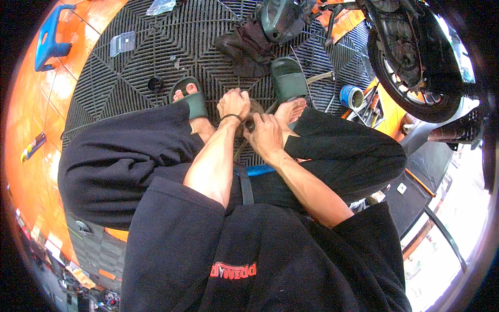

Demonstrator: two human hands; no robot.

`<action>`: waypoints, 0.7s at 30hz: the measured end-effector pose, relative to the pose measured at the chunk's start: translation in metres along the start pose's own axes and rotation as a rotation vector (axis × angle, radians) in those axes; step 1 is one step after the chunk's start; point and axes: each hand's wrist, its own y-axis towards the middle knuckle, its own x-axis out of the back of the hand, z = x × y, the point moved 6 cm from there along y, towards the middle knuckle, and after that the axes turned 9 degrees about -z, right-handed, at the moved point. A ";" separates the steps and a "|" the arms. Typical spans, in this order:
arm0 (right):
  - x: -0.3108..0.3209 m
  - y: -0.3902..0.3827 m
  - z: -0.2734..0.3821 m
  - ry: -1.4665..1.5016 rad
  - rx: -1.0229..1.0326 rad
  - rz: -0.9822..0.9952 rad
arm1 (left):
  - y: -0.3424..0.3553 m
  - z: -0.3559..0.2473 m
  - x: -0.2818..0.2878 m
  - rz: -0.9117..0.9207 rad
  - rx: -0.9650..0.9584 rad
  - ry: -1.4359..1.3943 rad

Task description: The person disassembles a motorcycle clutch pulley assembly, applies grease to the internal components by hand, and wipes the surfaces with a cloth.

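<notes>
I sit low with my knees apart in black trousers. My left hand, with a dark band on the wrist, is closed over a round brownish metal part lying on the black grid mat between my feet. My right hand grips the same part from the near side, and a dark tool handle seems to run under it. My left foot wears a green sandal. My right foot is bare, with its green sandal just beyond the toes.
A motorcycle wheel and engine parts stand at the upper right. A dark rag and a grey casing lie ahead. A blue can and loose tools sit to the right, a blue stool at upper left on orange tiles.
</notes>
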 end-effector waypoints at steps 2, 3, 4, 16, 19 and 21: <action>0.000 0.000 -0.001 -0.024 -0.032 0.038 | 0.000 0.000 -0.001 0.010 0.003 -0.001; 0.002 0.000 0.000 -0.037 -0.021 0.025 | 0.000 0.000 -0.001 0.015 0.000 -0.003; 0.003 0.000 0.001 -0.055 -0.022 0.023 | 0.000 0.000 -0.001 0.019 0.000 -0.003; 0.008 0.002 0.006 -0.064 0.049 -0.080 | -0.001 -0.003 0.004 0.023 0.000 -0.014; 0.011 0.003 0.009 -0.147 0.080 -0.098 | -0.002 -0.003 0.006 0.016 0.031 -0.005; 0.013 0.002 0.010 -0.198 0.096 -0.101 | -0.002 -0.004 0.005 0.020 0.026 -0.005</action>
